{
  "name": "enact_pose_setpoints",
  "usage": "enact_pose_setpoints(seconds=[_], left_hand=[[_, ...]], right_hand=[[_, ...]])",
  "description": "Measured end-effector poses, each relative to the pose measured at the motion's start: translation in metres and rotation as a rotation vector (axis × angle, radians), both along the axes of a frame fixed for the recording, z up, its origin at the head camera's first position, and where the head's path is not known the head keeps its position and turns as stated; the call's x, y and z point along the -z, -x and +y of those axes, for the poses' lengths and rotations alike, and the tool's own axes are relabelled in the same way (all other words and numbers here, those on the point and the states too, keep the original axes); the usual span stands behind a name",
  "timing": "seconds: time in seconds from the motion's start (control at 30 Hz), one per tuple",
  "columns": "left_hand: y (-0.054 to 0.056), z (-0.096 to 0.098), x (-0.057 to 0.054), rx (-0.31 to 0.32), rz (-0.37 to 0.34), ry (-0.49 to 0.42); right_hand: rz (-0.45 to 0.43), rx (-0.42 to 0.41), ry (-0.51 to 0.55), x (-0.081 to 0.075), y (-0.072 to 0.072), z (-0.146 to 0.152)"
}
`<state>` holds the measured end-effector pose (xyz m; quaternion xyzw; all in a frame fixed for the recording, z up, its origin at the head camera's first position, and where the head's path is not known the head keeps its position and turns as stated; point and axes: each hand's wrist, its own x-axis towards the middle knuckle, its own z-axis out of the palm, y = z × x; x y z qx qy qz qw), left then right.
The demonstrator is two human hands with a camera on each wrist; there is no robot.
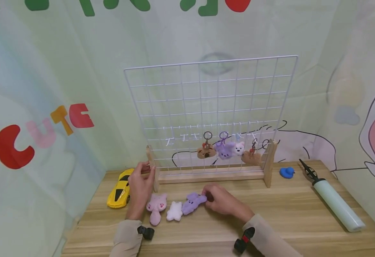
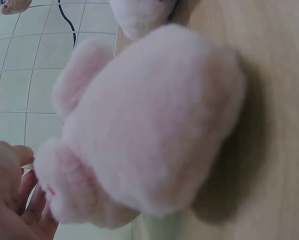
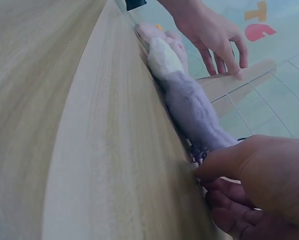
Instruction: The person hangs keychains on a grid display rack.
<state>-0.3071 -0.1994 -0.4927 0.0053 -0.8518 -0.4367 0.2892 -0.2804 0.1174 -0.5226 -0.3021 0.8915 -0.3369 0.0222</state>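
The left hand grips the left wooden upright of a white wire grid rack, thumb on one side and fingers on the other. The right hand has thumb and fingertips pressed together, pinching the end of a fuzzy purple plush keychain at its small dark ring (clearest from the right wrist). This purple plush lies on the pale wood-grain bench in front of the rack, touching a white, puffy plush on its left. Just beside that, nearest the left forearm, lies a pink plush with a rounded tail.

On the grid hang, from left to right, a brown plush head with a dark ring, a purple plush with a face, a small white plush head and a lighter brown plush near the right upright. A glossy yellow toy car stands beside the left hand; a blue rubber-like duck and a pale green cylinder with a black nozzle lie at the right.
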Motion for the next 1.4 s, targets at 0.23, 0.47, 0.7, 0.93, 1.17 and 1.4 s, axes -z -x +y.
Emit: enact_pose_setpoints(seconds=[0.23, 0.47, 0.7, 0.93, 1.17, 1.4], left_hand=[[0.000, 0.000, 0.000, 0.007, 0.005, -0.004], [0.000, -0.001, 0.000, -0.002, -0.004, -0.001], [-0.001, -0.001, 0.001, -0.005, -0.004, 0.007], [0.000, 0.000, 0.002, 0.007, 0.010, 0.004], [0.001, 0.000, 0.002, 0.008, 0.008, 0.003], [0.000, -0.001, 0.001, 0.005, 0.004, -0.001]], right_hand=[[-0.078, -0.020, 0.085, -0.005, 0.004, 0.008], [-0.104, 0.009, 0.227, -0.014, 0.009, 0.015], [-0.213, 0.009, 0.400, -0.023, 0.011, 0.019], [-0.198, 0.070, 0.382, -0.029, 0.011, 0.024], [-0.132, 0.102, 0.400, -0.035, 0.011, 0.026], [-0.054, 0.123, 0.439, -0.041, 0.011, 0.024]])
